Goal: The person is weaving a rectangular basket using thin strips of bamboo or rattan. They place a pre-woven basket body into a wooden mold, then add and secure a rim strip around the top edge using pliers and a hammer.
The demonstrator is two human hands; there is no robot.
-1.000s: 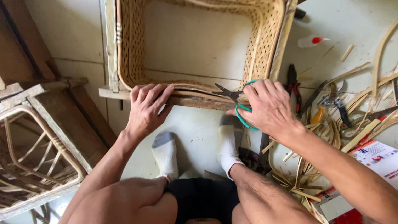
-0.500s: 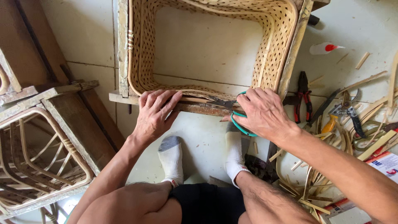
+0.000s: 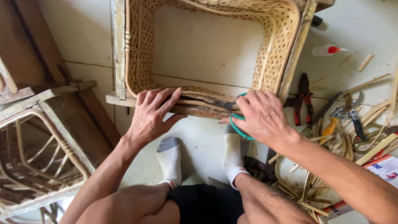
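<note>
A woven rattan frame [image 3: 286, 45] with a worn wooden rim lies on the tiled floor in front of me. My left hand [image 3: 152, 114] rests flat on its near edge, fingers spread over the cane strip [image 3: 199, 101]. My right hand [image 3: 261, 116] grips green-handled scissors [image 3: 234, 122], whose dark blades point left along that near rim toward my left hand. My two feet in white socks [image 3: 170, 159] sit just below the frame.
A rattan chair frame [image 3: 37, 145] stands at the left. To the right lie red-handled pliers [image 3: 303, 99], other cutters [image 3: 350, 114], a small glue bottle [image 3: 327, 50], cane offcuts [image 3: 315, 195] and a printed box [image 3: 383, 168].
The view has shifted so the frame and hands sit further right and lower. Both hands stay on the near rim; the scissors have slid slightly along it.
</note>
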